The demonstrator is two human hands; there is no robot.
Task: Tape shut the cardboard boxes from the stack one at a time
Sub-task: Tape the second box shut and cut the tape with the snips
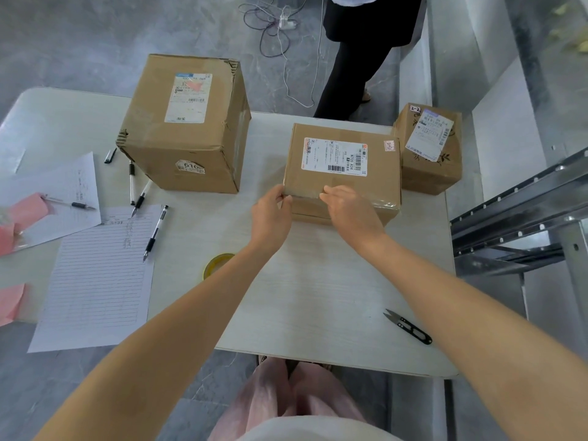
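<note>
A pale table (318, 291) fills the middle of the frame, with a grey metal rack (515, 218) along its right edge. The biggest cardboard box (184, 122) stands at the upper left of the table, closed, with a shipping label on top. Behind the table, at the top centre, a person in dark trousers (353, 68) stands on the grey floor near a tangle of cables (276, 27). A lined sheet of paper (98, 281) lies at the lower left, overhanging the table edge, and a second sheet (60, 198) lies above it beside some pink paper (25, 208). The flat box (343, 167) lies right of centre, flaps down and label up, with glossy clear tape (378, 202) over its near right edge. A small box (429, 151) stands just beside it at the upper right. The left hand (270, 214) grips the flat box's near left corner, fingers curled round it. The right hand (346, 208) rests on the near edge, its fingertips lying on the top face without closing round anything. A roll of tape (216, 264) lies on the table at the left forearm, partly hidden by it. Black snips (409, 327) lie at the lower right, well apart from the boxes. Several pens (156, 232) lie scattered at the left, on and around the papers.
</note>
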